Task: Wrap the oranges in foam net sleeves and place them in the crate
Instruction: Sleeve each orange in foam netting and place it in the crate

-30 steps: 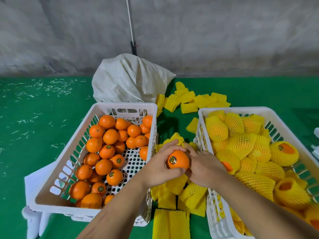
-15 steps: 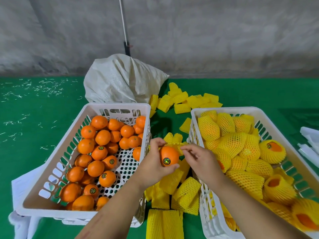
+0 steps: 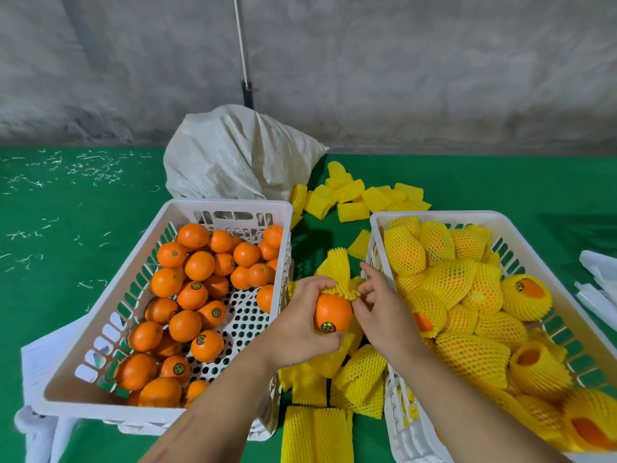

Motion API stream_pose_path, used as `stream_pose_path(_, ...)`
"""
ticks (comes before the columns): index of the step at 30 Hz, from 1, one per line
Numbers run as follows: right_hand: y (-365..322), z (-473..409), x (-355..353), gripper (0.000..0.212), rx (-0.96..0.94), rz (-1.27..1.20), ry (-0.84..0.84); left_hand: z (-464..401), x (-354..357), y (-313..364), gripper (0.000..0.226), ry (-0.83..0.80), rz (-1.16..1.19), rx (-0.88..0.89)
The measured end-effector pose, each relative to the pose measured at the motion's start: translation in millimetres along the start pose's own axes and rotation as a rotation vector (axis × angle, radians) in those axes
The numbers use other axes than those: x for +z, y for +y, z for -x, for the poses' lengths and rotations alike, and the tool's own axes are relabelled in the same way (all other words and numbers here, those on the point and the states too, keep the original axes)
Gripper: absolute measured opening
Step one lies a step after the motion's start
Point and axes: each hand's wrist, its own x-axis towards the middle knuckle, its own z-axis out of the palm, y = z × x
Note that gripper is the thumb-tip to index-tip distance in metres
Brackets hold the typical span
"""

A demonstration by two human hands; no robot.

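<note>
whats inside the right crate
The right crate holds oranges in yellow foam net sleeves, piled up. Whatever lies beneath the pile, and the crate floor, is covered.

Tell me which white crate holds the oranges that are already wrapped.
The right-hand crate, beside the right hand; its oranges wear yellow foam nets, while the left crate holds bare ones.

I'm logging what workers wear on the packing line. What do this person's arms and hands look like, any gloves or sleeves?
Both the left hand and the right hand are bare: no gloves, rings, watch or bracelets show. Both forearms are uncovered as far as the picture's bottom edge, with no sleeve in view. The left forearm bears a few faint reddish streaks.
</note>
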Motion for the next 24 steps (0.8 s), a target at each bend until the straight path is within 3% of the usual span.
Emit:
stream_pose_path(5, -2.8, 1.2, 3.2, 0.02, -0.104, 0.23, 0.02, -0.8, 0.3, -3.0, 0.093, -0.065, -0.044, 0.01)
stream_pose_path(9, -2.4, 1.1, 4.3, 0.02, -0.12, 0.235, 0.047, -0.8, 3.5, -4.0, 0.107, -0.123, -0.042, 0.028)
stream_pose_path(15, 2.9, 5.3, 2.6, 0.024, -0.158, 0.107, 0.052, -2.2, 1.2, -4.8, 0.085, 0.078, -0.027, 0.028)
stream_pose_path(24, 0.5, 11.5, 6.0, 0.014, -0.382, -0.011, 0.039, -4.7, 1.4, 5.1, 0.057, 0.276, 0.313, -0.037)
